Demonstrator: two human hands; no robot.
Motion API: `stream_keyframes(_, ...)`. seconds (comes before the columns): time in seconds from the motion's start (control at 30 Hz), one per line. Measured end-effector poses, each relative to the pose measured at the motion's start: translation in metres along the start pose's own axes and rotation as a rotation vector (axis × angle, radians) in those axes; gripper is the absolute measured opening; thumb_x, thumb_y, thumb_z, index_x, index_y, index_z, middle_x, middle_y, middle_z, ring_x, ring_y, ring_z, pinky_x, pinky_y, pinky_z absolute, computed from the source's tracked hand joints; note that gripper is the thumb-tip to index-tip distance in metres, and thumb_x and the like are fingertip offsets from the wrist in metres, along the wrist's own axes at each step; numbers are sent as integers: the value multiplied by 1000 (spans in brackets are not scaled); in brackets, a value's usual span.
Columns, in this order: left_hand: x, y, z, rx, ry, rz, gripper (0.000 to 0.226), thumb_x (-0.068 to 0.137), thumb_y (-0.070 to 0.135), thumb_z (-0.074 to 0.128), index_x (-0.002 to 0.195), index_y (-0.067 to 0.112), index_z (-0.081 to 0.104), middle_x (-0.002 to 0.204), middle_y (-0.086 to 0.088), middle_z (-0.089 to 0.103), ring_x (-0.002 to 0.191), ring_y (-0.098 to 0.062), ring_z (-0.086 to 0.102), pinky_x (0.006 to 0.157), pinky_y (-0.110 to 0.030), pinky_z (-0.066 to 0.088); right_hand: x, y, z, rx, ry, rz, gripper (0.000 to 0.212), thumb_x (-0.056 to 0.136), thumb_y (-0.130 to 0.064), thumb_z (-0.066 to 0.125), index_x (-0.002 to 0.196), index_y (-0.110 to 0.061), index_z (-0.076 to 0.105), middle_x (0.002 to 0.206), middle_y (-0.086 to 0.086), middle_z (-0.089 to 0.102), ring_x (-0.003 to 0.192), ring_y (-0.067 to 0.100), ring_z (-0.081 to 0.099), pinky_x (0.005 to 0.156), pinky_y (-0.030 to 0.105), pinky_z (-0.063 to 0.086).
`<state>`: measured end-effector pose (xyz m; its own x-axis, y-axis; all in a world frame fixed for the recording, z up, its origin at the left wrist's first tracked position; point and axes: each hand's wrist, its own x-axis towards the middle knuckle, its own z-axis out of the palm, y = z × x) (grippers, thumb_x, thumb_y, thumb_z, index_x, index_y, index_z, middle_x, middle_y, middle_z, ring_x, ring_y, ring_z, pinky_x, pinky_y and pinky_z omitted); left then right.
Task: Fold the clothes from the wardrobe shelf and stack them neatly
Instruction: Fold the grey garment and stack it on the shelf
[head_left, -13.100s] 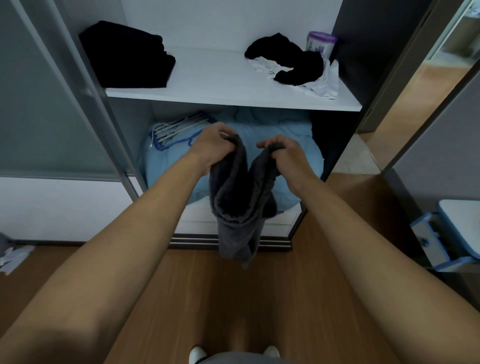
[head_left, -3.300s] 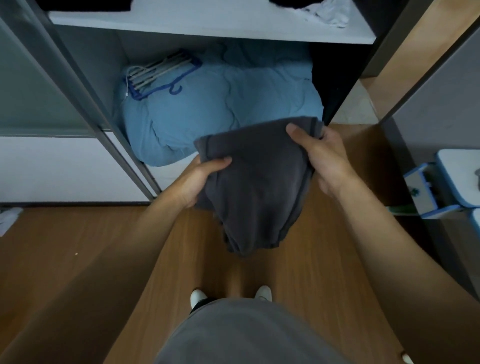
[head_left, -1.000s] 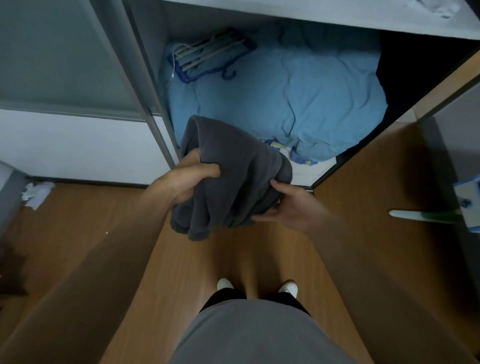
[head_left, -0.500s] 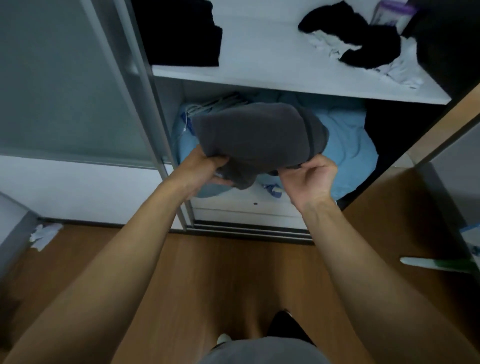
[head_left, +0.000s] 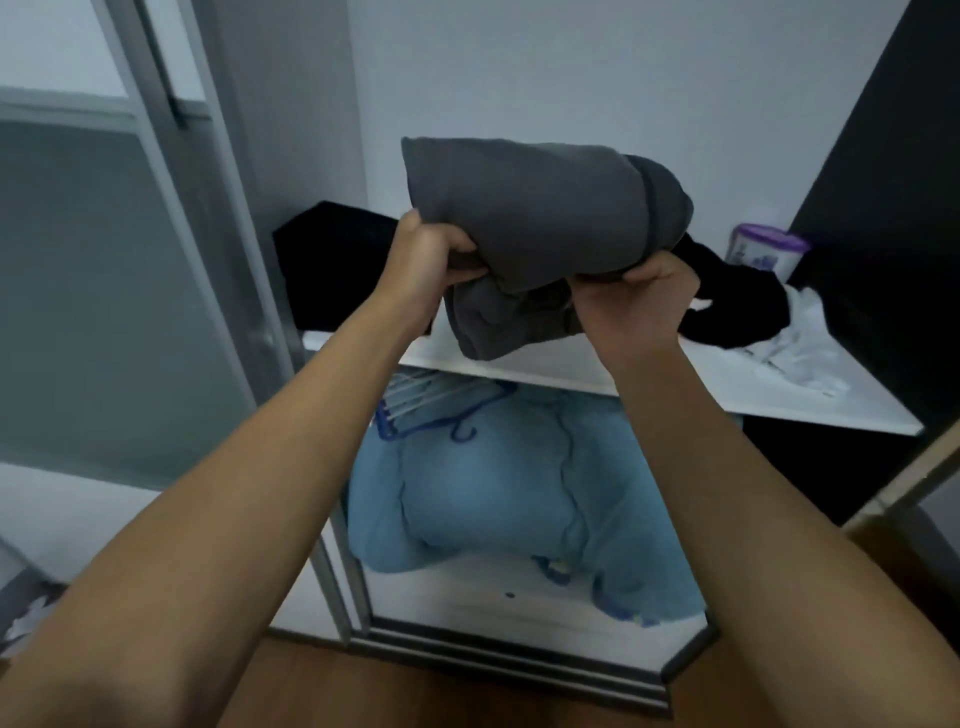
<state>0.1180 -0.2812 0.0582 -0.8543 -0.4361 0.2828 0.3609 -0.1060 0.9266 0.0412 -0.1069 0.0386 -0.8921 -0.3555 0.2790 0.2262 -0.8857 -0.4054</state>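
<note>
Raised grey garment (head_left: 540, 208) now above shelf (head_left: 810, 400).

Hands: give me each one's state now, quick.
Left hand: closed, gripping the folded grey garment.
Right hand: closed, gripping the same garment.

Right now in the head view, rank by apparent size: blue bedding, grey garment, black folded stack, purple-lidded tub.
1. Blue bedding
2. Grey garment, though nearness to the camera inflates it
3. Black folded stack, partly hidden
4. Purple-lidded tub

Both arms outstretched, left hand (head_left: 426, 260) and right hand (head_left: 636, 301) clenched.
</note>
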Motion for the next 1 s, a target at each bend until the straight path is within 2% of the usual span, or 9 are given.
stream_keyframes(0.17, 72, -20, 3, -7, 82, 11, 45, 64, -11, 44, 74, 17, 78, 78, -6, 73, 83, -30, 70, 82, -51, 60, 84, -4, -31, -130, -100, 129, 30, 43, 5, 48, 66, -15, 49, 75, 5, 52, 78, 25, 50, 83, 35, 43)
stream_keyframes(0.23, 92, -56, -9, 184, 156, -130, 35, 69, -12, 40, 65, 11, 66, 64, -6, 63, 73, -28, 62, 75, -43, 61, 100, -1, -72, -534, -28, 232, 37, 47, 9, 42, 79, -8, 49, 81, 9, 46, 80, 25, 45, 78, 33, 39)
stream_keyframes(0.33, 100, -104, -35, 540, 129, -425, 18, 69, -3, 39, 66, 12, 49, 68, -7, 53, 70, -26, 50, 70, -35, 50, 112, 1, -144, -1322, 165, 356, 29, 71, 15, 38, 57, -11, 43, 54, 1, 44, 65, 18, 38, 60, 27, 29)
stream_keyframes(0.47, 122, -127, -40, 390, 192, -545, 24, 60, 43, 60, 68, 22, 66, 68, 2, 66, 61, -18, 62, 61, -29, 44, 142, -2, -167, -1094, 340, 490, 14, 78, -23, 50, 70, -14, 57, 74, 3, 64, 75, 25, 57, 68, 32, 43)
stream_keyframes(0.57, 138, -150, -30, 554, 163, -450, 38, 82, 48, 72, 111, 22, 72, 102, 6, 75, 90, -13, 70, 78, -28, 53, 169, 10, -160, -1226, 255, 591, 56, 86, -58, 62, 118, -12, 63, 112, 3, 65, 98, 25, 62, 83, 35, 50)
stream_keyframes(0.63, 148, -160, -21, 633, 193, -315, 34, 94, 27, 66, 125, 16, 64, 114, 4, 69, 102, -14, 65, 91, -28, 50, 180, 24, -158, -1318, 195, 502, 53, 90, -44, 68, 128, -8, 60, 117, 6, 65, 94, 22, 63, 79, 31, 50)
stream_keyframes(0.77, 183, -152, -17, 683, 338, 4, 25, 95, 22, 61, 119, 16, 64, 105, 11, 68, 97, -2, 64, 84, -11, 46, 208, 38, -166, -1367, 152, 150, 21, 95, -28, 60, 100, -8, 65, 93, 7, 67, 74, 13, 60, 65, 29, 50)
stream_keyframes(0.93, 205, -176, -23, 1077, 301, -392, 54, 93, 33, 65, 135, 9, 42, 136, -14, 54, 122, -34, 54, 101, -39, 44, 230, 53, -185, -1477, 193, 334, 24, 96, -29, 55, 106, -7, 59, 105, 12, 65, 91, 24, 62, 80, 36, 52)
stream_keyframes(1.0, 208, -177, -19, 1151, 267, -273, 66, 92, 25, 65, 146, 14, 29, 147, -15, 40, 128, -36, 47, 105, -44, 42, 234, 58, -185, -1491, 198, 338, 22, 95, -32, 52, 104, -13, 53, 105, 9, 63, 91, 22, 61, 79, 37, 51)
